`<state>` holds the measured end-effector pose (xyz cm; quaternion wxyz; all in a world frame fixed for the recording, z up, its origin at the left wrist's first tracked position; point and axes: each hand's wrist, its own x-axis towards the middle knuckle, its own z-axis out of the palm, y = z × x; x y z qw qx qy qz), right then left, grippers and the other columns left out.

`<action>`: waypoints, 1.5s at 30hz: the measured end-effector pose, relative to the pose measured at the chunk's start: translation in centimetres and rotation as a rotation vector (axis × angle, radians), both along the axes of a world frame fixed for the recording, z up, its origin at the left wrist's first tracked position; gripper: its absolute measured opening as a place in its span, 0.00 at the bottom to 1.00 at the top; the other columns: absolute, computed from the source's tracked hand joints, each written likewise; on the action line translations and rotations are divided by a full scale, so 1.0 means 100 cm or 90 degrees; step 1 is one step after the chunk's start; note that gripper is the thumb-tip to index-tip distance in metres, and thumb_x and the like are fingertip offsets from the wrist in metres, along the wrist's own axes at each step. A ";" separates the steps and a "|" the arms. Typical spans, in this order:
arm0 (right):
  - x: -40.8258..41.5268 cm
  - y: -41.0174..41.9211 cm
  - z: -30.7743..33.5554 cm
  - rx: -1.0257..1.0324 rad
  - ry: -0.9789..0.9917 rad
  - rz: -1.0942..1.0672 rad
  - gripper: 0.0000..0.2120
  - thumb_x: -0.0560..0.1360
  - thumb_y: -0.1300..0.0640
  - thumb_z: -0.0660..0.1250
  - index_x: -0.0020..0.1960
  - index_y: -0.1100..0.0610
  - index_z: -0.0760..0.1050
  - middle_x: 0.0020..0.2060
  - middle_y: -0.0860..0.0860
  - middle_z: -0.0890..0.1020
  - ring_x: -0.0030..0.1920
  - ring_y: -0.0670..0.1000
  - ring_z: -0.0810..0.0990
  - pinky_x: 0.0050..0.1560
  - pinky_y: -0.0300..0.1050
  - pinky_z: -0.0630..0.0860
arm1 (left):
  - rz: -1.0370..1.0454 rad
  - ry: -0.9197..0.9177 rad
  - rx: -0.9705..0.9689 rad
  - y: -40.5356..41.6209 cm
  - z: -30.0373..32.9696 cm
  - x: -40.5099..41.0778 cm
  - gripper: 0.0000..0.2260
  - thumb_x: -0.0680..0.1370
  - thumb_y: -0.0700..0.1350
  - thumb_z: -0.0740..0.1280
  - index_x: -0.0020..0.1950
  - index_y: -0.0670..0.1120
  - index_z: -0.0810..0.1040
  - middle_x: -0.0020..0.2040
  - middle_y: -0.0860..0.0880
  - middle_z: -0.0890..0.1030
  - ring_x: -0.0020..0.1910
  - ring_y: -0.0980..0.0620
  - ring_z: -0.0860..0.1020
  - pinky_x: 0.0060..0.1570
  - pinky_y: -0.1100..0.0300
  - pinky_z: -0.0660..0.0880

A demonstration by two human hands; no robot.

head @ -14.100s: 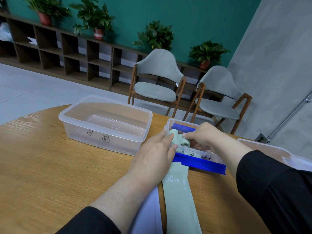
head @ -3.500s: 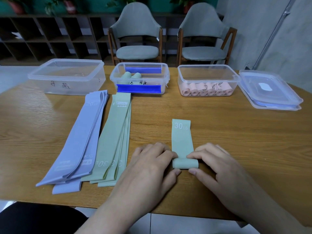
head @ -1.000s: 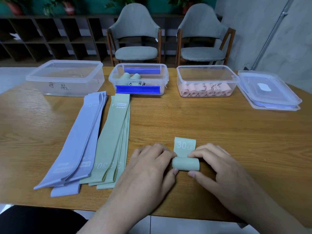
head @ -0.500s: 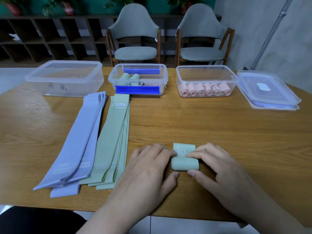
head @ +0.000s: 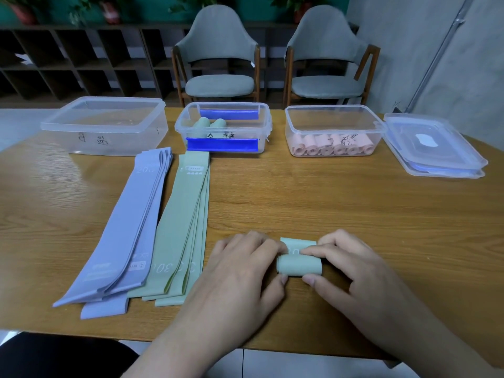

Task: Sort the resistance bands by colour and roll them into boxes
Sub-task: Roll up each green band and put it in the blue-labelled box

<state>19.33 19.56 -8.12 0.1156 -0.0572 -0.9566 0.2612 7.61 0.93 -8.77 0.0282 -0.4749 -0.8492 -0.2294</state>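
Observation:
A green band roll [head: 298, 264] lies on the table near the front edge, with only a short flat tail left beyond it. My left hand [head: 245, 271] pinches its left end and my right hand [head: 351, 271] pinches its right end, thumbs in front and fingers over the top. To the left lie a flat stack of green bands [head: 185, 227] and a flat stack of lilac bands [head: 131, 227]. At the back stand three clear boxes: an empty left box [head: 106, 126], a middle box [head: 223, 129] holding two green rolls, and a right box [head: 332, 132] with several pink rolls.
A pile of clear lids [head: 433, 148] lies at the back right of the wooden table [head: 354, 203]. Two grey chairs [head: 221, 58] stand behind the table, and dark shelving runs along the far wall.
The roll has moved forward over the band, so the flat tail with the 30 mark has shortened to a small strip. Both hands stay at the roll's ends.

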 end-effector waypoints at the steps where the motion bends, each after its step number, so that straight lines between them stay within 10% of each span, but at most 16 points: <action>1: 0.000 0.000 0.000 0.000 0.001 -0.003 0.14 0.75 0.40 0.64 0.59 0.41 0.77 0.52 0.34 0.71 0.58 0.39 0.71 0.56 0.28 0.64 | 0.000 -0.003 -0.004 0.000 0.000 -0.001 0.12 0.79 0.58 0.58 0.61 0.61 0.70 0.56 0.63 0.72 0.57 0.60 0.71 0.59 0.59 0.65; 25: -0.026 -0.004 0.014 0.040 0.070 -0.080 0.10 0.78 0.50 0.65 0.53 0.51 0.83 0.46 0.41 0.74 0.51 0.43 0.72 0.53 0.44 0.72 | 0.003 -0.079 0.048 0.023 0.019 -0.023 0.11 0.79 0.55 0.62 0.56 0.55 0.81 0.53 0.59 0.77 0.56 0.56 0.75 0.58 0.49 0.73; 34: -0.028 -0.002 0.003 0.053 0.058 -0.052 0.15 0.76 0.46 0.68 0.63 0.44 0.77 0.50 0.39 0.72 0.52 0.43 0.74 0.56 0.47 0.74 | 0.011 -0.034 -0.004 0.026 0.011 -0.024 0.19 0.77 0.59 0.68 0.68 0.58 0.76 0.59 0.60 0.77 0.61 0.55 0.73 0.61 0.50 0.70; 45: -0.039 0.000 0.004 -0.177 0.147 -0.119 0.14 0.73 0.42 0.67 0.57 0.43 0.77 0.49 0.36 0.79 0.53 0.38 0.77 0.56 0.46 0.75 | -0.031 -0.027 0.139 0.040 0.036 -0.035 0.18 0.77 0.48 0.73 0.66 0.55 0.76 0.55 0.62 0.77 0.55 0.67 0.73 0.57 0.77 0.64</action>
